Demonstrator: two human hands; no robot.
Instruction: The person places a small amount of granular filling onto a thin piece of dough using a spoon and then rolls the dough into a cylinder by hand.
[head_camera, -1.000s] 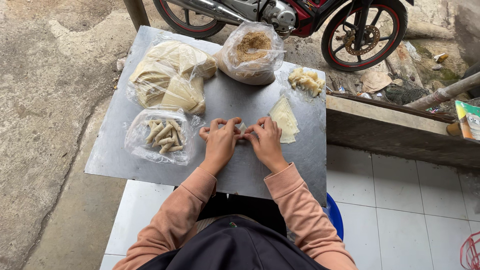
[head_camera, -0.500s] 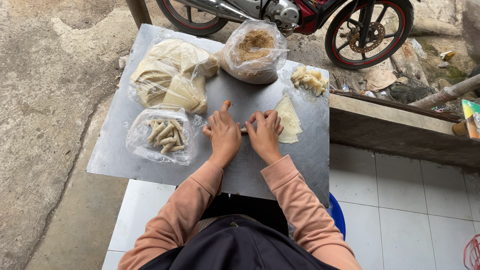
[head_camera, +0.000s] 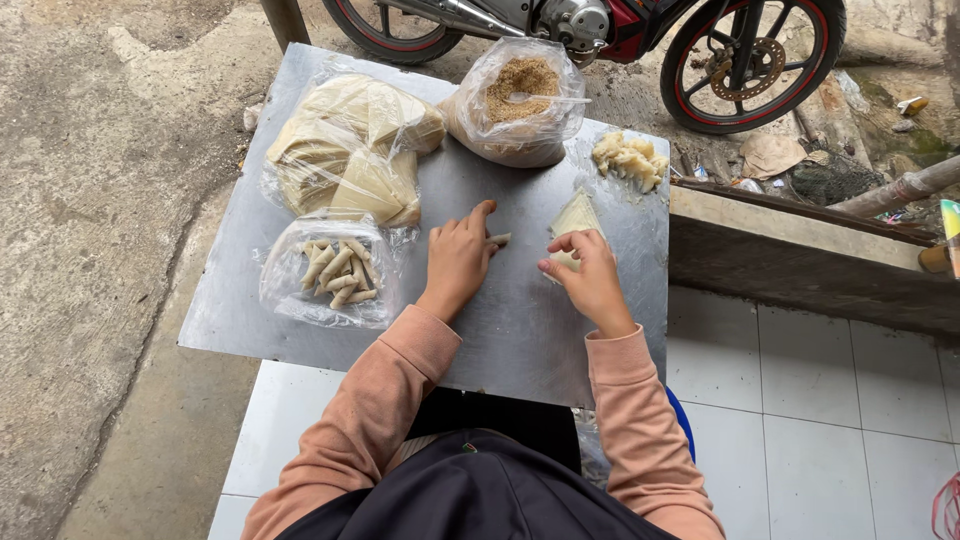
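Note:
A metal tray (head_camera: 520, 330) lies across my lap as a work surface. My left hand (head_camera: 457, 255) is curled over a small rolled pastry (head_camera: 497, 239), its end sticking out past my fingers. My right hand (head_camera: 587, 272) pinches the near corner of a thin pale wrapper sheet (head_camera: 577, 215) lying flat on the tray. The two hands are apart, a bare strip of metal between them.
A clear bag of finished rolls (head_camera: 335, 272) sits at left, a bag of stacked wrappers (head_camera: 345, 145) behind it, a bag of brown crumbly filling (head_camera: 520, 95) at the back, a pale lump pile (head_camera: 628, 158) back right. A motorcycle wheel (head_camera: 750, 55) stands beyond. A wooden beam (head_camera: 800, 260) runs right.
My hands were together pressing the roll; they have now separated. The left keeps the roll and shifts left, while the right moves onto the wrapper sheet.

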